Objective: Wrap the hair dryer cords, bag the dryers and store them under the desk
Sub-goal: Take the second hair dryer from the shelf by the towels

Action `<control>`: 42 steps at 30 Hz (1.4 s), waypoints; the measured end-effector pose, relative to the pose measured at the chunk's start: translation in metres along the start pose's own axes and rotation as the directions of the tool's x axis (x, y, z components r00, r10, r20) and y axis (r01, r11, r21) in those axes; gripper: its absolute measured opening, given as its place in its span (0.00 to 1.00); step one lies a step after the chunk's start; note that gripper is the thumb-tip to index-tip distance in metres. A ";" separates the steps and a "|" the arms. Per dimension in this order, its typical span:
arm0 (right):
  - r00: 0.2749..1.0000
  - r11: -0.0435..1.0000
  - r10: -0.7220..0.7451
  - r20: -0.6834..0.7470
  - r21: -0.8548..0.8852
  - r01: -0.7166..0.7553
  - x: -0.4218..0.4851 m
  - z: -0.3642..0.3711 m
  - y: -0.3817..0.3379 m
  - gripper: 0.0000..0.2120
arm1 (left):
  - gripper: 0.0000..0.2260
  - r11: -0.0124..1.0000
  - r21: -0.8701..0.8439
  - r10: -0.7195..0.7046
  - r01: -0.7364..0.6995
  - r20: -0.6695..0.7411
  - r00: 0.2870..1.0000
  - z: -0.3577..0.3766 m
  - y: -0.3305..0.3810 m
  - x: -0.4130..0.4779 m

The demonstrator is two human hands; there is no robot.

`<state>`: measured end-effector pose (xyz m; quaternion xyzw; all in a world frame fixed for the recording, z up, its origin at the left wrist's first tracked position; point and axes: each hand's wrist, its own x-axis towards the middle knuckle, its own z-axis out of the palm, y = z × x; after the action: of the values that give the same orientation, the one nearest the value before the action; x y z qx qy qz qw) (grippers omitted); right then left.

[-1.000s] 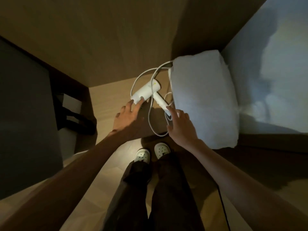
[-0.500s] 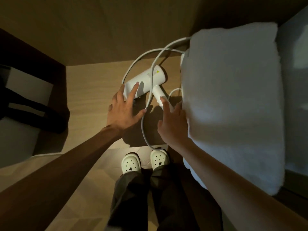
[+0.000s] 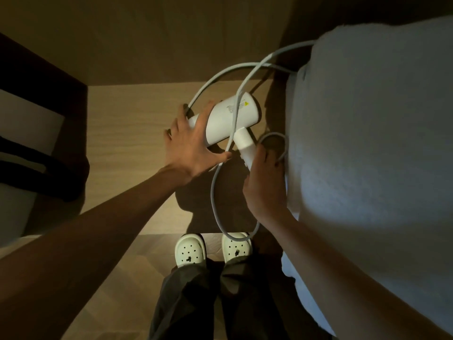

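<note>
A white hair dryer (image 3: 231, 117) lies on the wooden desk top (image 3: 127, 133), its nozzle pointing left and its handle pointing down to the right. My left hand (image 3: 191, 148) wraps the nozzle end of the barrel with fingers spread over it. My right hand (image 3: 266, 182) closes around the lower part of the handle. The grey cord (image 3: 215, 192) loops loosely across the dryer body, down past the desk's front edge and back up under my right hand; another stretch arcs away to the upper right.
A large white pillow (image 3: 372, 148) lies right beside the dryer and covers the desk's right side. A dark bag with straps (image 3: 36, 165) sits at the left, beyond the desk's left edge. My two feet in pale clogs (image 3: 213, 249) stand on the wooden floor below.
Both hands have moved onto the dryer: the left went from resting beside the nozzle to gripping it, the right closed on the handle. The camera has come closer.
</note>
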<state>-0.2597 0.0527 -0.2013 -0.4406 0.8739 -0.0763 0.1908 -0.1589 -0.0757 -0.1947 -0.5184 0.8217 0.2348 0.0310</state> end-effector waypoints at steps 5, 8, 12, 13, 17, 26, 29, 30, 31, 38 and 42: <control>0.999 1.000 0.028 0.033 -0.010 -0.027 0.004 -0.003 -0.006 0.24 | 0.46 0.997 -0.049 -0.057 0.057 -0.004 0.998 -0.004 0.001 0.005; 0.996 0.999 0.046 0.077 -0.007 -0.046 0.009 -0.006 -0.006 0.26 | 0.43 0.994 -0.095 -0.062 0.062 0.004 0.998 -0.001 -0.004 0.009; 0.988 0.999 0.018 0.155 0.042 -0.025 0.016 -0.011 -0.009 0.25 | 0.40 0.983 -0.171 -0.073 0.072 0.002 0.997 0.001 -0.012 0.013; 0.985 0.999 0.008 0.171 0.038 -0.014 0.016 -0.012 -0.010 0.24 | 0.39 0.972 -0.221 -0.085 0.085 0.007 0.996 0.001 -0.013 0.013; 0.984 1.000 -0.019 0.175 0.016 0.016 0.016 -0.018 -0.015 0.24 | 0.38 0.898 -0.414 -0.141 0.149 0.048 0.989 -0.008 -0.015 0.010; 0.987 0.997 -0.080 0.137 0.017 0.079 -0.008 -0.047 -0.033 0.23 | 0.32 0.906 -0.422 -0.014 -0.033 -0.108 0.994 -0.036 -0.026 -0.030; 0.986 0.992 -0.128 0.104 0.031 0.126 -0.021 -0.075 -0.046 0.24 | 0.34 0.903 -0.429 -0.032 -0.031 -0.140 0.990 -0.060 -0.024 -0.048; 0.985 0.989 -0.145 0.097 0.039 0.141 -0.026 -0.086 -0.051 0.24 | 0.35 0.901 -0.432 -0.034 -0.032 -0.145 0.989 -0.070 -0.024 -0.054; 0.984 0.987 -0.157 0.089 0.048 0.153 -0.031 -0.097 -0.057 0.24 | 0.36 0.905 -0.424 -0.027 -0.043 -0.157 0.987 -0.080 -0.023 -0.060; 0.970 0.967 -0.240 -0.024 0.085 0.241 -0.086 -0.179 -0.095 0.25 | 0.39 0.907 -0.374 0.105 -0.197 -0.251 0.962 -0.169 -0.014 -0.118; 0.950 0.951 -0.295 -0.103 0.068 0.302 -0.125 -0.221 -0.112 0.25 | 0.39 0.893 -0.377 0.125 -0.247 -0.320 0.939 -0.221 -0.006 -0.162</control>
<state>-0.1983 0.0775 0.0682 -0.5556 0.8010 -0.1606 0.1551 -0.0368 -0.0340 0.0471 -0.4598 0.7957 0.3265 -0.2210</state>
